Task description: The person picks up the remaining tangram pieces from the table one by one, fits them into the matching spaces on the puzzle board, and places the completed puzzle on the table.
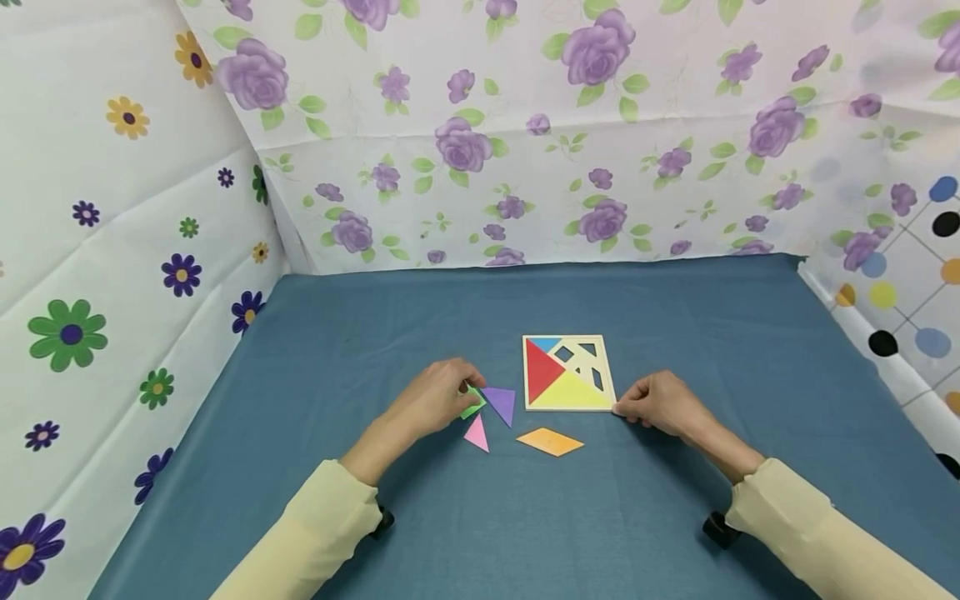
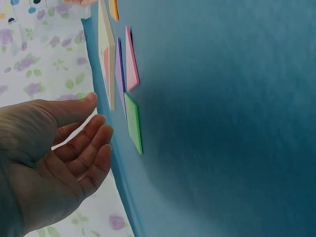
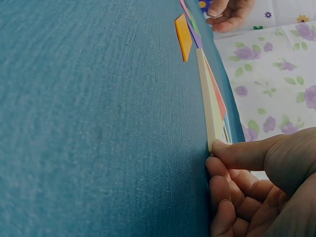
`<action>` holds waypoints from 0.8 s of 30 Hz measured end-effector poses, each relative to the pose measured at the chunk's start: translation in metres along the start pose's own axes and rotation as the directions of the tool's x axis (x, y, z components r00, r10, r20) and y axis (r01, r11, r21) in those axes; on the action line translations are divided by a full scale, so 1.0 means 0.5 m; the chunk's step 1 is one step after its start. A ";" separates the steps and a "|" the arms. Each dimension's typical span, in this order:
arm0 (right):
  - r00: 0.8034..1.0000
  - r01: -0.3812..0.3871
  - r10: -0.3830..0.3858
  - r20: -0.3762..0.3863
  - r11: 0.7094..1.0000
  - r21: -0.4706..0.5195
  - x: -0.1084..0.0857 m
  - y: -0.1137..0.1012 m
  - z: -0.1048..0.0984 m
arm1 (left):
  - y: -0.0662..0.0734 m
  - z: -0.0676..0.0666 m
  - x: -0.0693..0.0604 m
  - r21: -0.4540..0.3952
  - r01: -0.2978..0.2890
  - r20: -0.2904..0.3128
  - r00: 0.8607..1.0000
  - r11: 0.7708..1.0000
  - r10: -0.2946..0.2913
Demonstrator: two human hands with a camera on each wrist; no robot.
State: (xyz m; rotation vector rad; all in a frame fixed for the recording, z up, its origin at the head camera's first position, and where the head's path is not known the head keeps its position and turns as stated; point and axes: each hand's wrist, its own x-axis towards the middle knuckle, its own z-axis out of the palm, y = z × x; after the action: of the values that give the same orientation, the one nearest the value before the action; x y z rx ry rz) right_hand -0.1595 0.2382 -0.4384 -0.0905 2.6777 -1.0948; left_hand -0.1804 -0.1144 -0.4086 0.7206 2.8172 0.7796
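Note:
A square wooden tangram board [image 1: 607, 379] lies on the table with red [image 1: 543, 369], yellow [image 1: 573, 393] and blue [image 1: 542, 342] pieces set in it; cut-out gaps show at its upper right. My right hand [image 1: 660, 403] pinches the board's near right corner between thumb and fingers. Above the green piece [image 2: 132, 121] hovers my left hand [image 1: 438, 396], its fingers loosely bent and holding nothing; the left wrist view shows a gap between them. Beside the green piece lie a purple triangle [image 1: 501, 403] and a pink triangle [image 1: 477, 434]. An orange parallelogram [image 1: 551, 442] rests in front of the board.
Blue cloth [image 1: 540, 525] covers the table. Behind it hangs a white sheet with purple roses [image 1: 465, 146]. Flower-print cloth [image 1: 71, 333] stands on the left, and dotted cloth [image 1: 911, 308] on the right.

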 end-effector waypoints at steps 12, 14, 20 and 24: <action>1.000 -0.026 0.026 -0.011 1.000 -0.008 0.002 0.000 0.001 | 0.049 0.034 -0.033 0.034 -0.141 0.038 0.990 0.989 0.139; 1.000 -0.025 0.025 -0.012 1.000 -0.008 0.002 0.000 0.001 | 0.057 0.042 -0.034 0.071 -0.168 0.046 0.985 0.983 0.165; 1.000 -0.015 0.015 -0.011 1.000 -0.002 0.000 0.000 0.000 | 0.086 0.062 -0.035 0.149 -0.223 0.083 0.974 0.963 0.212; 1.000 -0.015 0.015 -0.012 1.000 0.000 -0.002 0.000 0.000 | 0.108 0.076 -0.033 0.172 -0.279 0.108 0.959 0.945 0.263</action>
State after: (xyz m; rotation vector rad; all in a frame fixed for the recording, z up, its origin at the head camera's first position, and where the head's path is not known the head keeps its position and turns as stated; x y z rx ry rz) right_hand -0.1586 0.2383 -0.4384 -0.0636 2.6847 -1.0941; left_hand -0.1344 -0.0647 -0.4136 1.1620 2.7736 0.5093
